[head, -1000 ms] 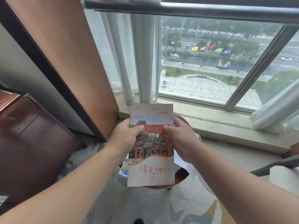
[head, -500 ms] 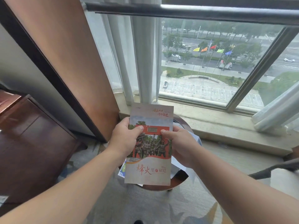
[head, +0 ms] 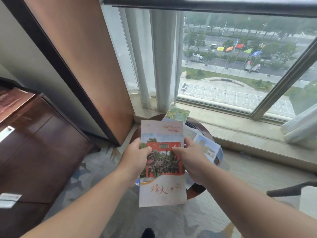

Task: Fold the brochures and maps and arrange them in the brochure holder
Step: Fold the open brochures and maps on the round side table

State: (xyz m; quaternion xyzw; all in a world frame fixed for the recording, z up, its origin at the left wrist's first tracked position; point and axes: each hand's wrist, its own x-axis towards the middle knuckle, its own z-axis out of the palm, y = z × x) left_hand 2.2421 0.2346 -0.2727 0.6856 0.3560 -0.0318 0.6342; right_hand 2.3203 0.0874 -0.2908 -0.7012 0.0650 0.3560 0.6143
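I hold a folded brochure [head: 162, 182] upright in front of me; its cover has a red monument photo and orange calligraphy. My left hand [head: 135, 158] grips its left edge with the thumb on the cover. My right hand [head: 190, 160] grips the right edge the same way. Beneath it, on a small round dark wooden table [head: 197, 191], lie more papers: a green map [head: 178, 114] at the far side and a brochure with blue photos [head: 208, 148] to the right. I see no brochure holder.
A dark wooden cabinet [head: 39, 143] stands at left. A stone window sill [head: 240, 127] and white curtains [head: 159, 57] lie beyond the table. A dark chair arm [head: 288, 190] reaches in from the right. Patterned carpet [head: 171, 220] covers the floor.
The view has shifted, so the brochure and both hands now sit lower in it. The map and the blue-photo brochure on the table have come into sight. My grip is unchanged.
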